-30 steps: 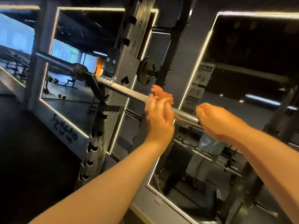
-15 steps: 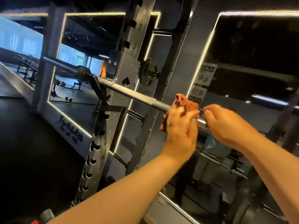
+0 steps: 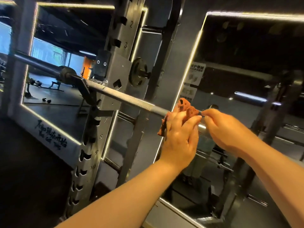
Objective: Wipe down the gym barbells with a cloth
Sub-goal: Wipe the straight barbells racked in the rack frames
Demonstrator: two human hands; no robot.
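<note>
- The left hand [image 3: 179,134], wrapped round the orange cloth [image 3: 189,108] on the barbell [image 3: 125,97], has slid rightward and now meets the right hand [image 3: 228,129], which grips the bar.
- That stretch looks wiped.
- No room rightward; bare knurling runs free leftward to the rack upright [image 3: 113,89].

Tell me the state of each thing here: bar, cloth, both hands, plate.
barbell: resting on the rack hook.
cloth: bunched over the barbell.
left hand: grips the cloth against the barbell.
right hand: curled around the barbell beside the cloth.
weight plate: hung on a rack peg.
</note>
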